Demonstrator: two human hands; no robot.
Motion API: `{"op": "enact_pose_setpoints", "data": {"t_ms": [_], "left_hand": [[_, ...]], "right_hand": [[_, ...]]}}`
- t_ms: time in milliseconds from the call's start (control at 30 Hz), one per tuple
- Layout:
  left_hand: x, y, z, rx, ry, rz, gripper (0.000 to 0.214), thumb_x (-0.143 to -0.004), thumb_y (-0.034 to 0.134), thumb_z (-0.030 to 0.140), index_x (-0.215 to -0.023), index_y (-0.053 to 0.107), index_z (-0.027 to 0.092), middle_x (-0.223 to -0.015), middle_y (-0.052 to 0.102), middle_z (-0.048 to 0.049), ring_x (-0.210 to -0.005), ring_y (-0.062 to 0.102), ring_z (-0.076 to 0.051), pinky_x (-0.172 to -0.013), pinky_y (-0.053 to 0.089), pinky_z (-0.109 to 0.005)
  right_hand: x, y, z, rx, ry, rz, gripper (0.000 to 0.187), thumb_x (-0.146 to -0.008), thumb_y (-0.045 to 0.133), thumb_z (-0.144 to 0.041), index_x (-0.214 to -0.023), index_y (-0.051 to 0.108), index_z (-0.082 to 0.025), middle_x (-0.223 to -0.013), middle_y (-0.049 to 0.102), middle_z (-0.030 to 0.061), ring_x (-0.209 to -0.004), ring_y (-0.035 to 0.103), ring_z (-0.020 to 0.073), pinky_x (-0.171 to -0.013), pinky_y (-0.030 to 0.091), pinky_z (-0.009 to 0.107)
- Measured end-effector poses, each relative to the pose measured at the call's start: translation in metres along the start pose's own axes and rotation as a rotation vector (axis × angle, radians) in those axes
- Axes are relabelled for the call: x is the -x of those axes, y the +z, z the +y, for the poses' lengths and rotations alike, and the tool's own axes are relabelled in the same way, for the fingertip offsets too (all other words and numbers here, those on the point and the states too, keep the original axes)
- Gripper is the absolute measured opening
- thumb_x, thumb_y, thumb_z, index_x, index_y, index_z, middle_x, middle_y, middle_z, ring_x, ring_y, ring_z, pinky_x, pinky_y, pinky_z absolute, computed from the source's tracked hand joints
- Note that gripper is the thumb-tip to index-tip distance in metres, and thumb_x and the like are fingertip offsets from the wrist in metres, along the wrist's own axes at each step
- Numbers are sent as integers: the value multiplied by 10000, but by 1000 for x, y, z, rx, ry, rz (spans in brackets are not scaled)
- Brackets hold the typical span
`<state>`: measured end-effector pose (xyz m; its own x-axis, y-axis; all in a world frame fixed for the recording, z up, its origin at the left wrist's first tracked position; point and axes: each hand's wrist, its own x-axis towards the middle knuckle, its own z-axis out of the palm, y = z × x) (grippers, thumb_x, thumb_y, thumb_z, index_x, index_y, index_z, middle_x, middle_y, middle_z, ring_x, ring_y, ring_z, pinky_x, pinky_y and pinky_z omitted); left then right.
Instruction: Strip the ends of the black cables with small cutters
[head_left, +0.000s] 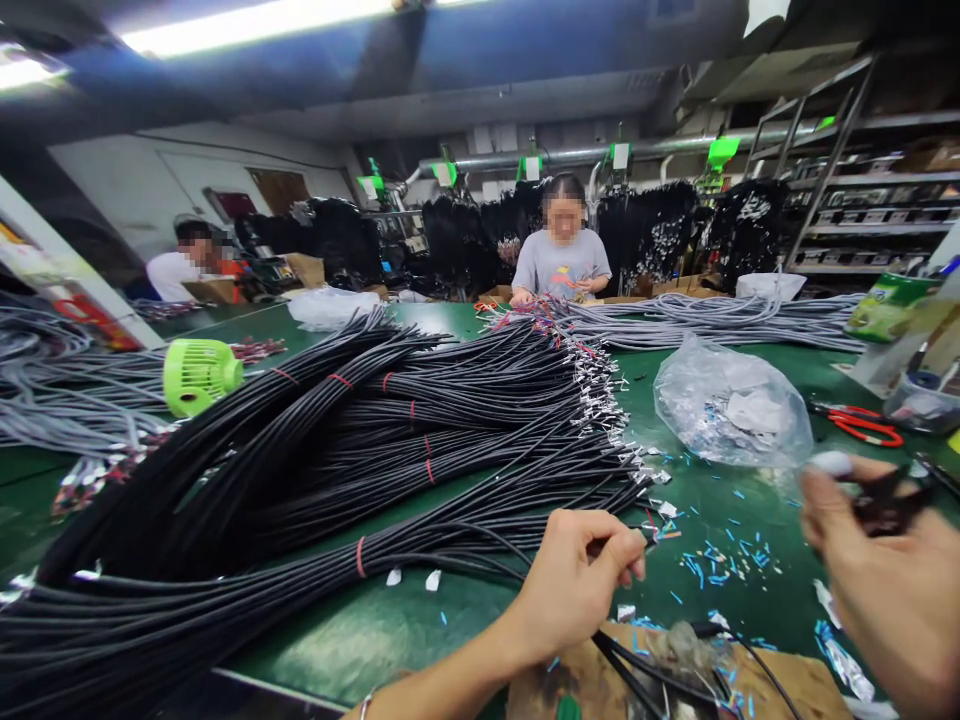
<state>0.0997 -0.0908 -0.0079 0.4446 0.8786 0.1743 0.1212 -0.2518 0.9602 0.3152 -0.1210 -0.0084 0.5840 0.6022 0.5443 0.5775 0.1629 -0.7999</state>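
Observation:
My left hand (577,585) is closed around the end of a black cable (645,535) that runs down past my wrist toward the table's near edge. My right hand (889,585) is at the lower right, blurred, gripping a dark scissor-like tool (892,500). A big heap of bundled black cables (360,450), tied with red bands and tipped with metal terminals, spreads across the green table (420,620) to the left of my hands.
A clear plastic bag (731,410) of small parts lies ahead, red-handled scissors (862,423) to its right. Blue wire scraps (720,565) litter the table. A green fan (199,375) stands at left. Grey cables (735,320) lie before a seated person (562,262); another person (187,265) sits far left.

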Motion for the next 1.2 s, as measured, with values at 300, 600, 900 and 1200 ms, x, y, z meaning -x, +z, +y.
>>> {"op": "enact_pose_setpoints", "data": {"t_ms": [300, 600, 900, 1200], "left_hand": [[3, 4, 3, -164, 138, 160, 263, -810, 564, 222, -607, 685, 106, -554, 578, -34, -508, 464, -102, -466, 308, -202], [4, 5, 0, -193, 202, 195, 152, -766, 633, 178, -645, 695, 110, -581, 613, -35, -521, 503, -102, -488, 354, -192], [5, 8, -3, -196, 225, 228, 128, -750, 667, 181, -645, 696, 114, -577, 618, -32, -519, 519, -102, -488, 372, -186], [3, 8, -2, -188, 208, 235, 147, -756, 657, 184, -640, 697, 104, -569, 619, -39, -508, 510, -102, -477, 362, -188]], "right_hand": [[26, 16, -33, -134, -274, -680, 176, -891, 523, -287, -764, 603, -195, -704, 578, 14, -587, 530, 138, -509, 439, 227], [29, 15, -33, -148, -375, -623, 110, -871, 541, -186, -771, 585, -197, -652, 524, -17, -486, 449, 104, -424, 361, 214], [30, 17, -29, -155, -441, -580, 100, -872, 546, -151, -785, 569, -194, -679, 537, -20, -553, 492, 99, -508, 398, 202], [40, 21, -15, -98, -519, -536, 137, -892, 479, -115, -982, 532, -204, -818, 569, 9, -679, 565, 110, -632, 437, 193]]}}
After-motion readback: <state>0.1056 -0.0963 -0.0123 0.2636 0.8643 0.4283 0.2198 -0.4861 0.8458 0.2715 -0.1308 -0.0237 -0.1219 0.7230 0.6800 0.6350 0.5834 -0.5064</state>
